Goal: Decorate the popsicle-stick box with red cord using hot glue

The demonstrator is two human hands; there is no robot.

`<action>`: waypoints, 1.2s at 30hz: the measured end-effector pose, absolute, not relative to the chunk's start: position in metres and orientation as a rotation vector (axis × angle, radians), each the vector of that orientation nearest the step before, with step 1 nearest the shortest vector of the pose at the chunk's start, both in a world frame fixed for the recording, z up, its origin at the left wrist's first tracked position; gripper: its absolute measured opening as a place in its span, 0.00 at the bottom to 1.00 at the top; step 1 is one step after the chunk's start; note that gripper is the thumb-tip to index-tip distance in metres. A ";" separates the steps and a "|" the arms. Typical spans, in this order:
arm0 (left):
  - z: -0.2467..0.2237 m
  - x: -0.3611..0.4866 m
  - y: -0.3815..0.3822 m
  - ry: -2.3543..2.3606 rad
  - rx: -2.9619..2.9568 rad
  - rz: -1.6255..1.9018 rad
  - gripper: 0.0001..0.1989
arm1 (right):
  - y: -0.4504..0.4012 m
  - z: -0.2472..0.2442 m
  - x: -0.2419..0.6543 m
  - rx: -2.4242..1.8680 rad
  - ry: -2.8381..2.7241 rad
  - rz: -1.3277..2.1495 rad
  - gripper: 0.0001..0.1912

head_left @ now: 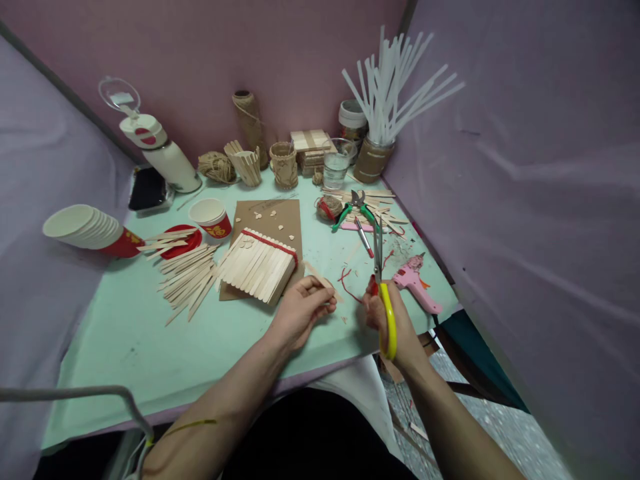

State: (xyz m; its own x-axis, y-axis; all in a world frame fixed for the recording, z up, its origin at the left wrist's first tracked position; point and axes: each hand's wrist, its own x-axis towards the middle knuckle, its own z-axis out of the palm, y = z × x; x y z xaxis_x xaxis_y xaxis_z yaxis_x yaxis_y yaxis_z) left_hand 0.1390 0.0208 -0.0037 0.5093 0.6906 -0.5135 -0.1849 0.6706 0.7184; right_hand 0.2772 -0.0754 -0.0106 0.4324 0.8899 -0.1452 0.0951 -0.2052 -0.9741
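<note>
My left hand [304, 310] is closed near the front of the table, with its thumb and fingers pinching a pale wooden craft stick [316, 272]. In my right hand [395, 317] is a pair of scissors with yellow handles [389, 323], its blades pointing away from me. Whether the blades are parted is hard to make out. A strand of red yarn [345, 281] runs along the tabletop up to the right hand. Just beyond the left hand, a box of craft sticks [257, 267] with a red yarn band lies on a piece of brown cardboard [270, 212].
A pink glue gun [417, 287] lies right of the scissors. Green-handled pruners [357, 207] and a pen [364, 239] are farther back. Loose craft sticks [187, 283] and stacked paper cups [90, 230] occupy the left. A water cup [336, 170] stands at the back.
</note>
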 end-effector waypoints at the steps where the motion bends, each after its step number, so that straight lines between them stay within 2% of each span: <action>1: -0.001 0.139 0.021 0.887 0.589 0.639 0.14 | -0.082 -0.010 0.276 -1.604 -0.934 0.958 0.15; 10: 0.006 0.148 0.009 0.837 0.343 0.866 0.11 | -0.115 -0.002 0.250 -1.697 -1.090 1.272 0.13; 36: -0.008 0.146 -0.015 0.888 0.276 0.843 0.07 | -0.116 -0.011 0.236 -1.752 -1.004 1.325 0.15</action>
State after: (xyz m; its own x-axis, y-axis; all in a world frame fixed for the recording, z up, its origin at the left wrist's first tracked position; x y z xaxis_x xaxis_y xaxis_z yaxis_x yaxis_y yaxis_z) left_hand 0.1457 -0.0151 -0.0084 0.3435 0.7457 -0.5709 -0.5311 0.6556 0.5368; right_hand 0.2359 -0.1156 -0.0109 0.1715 0.8915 -0.4192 0.1626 -0.4453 -0.8805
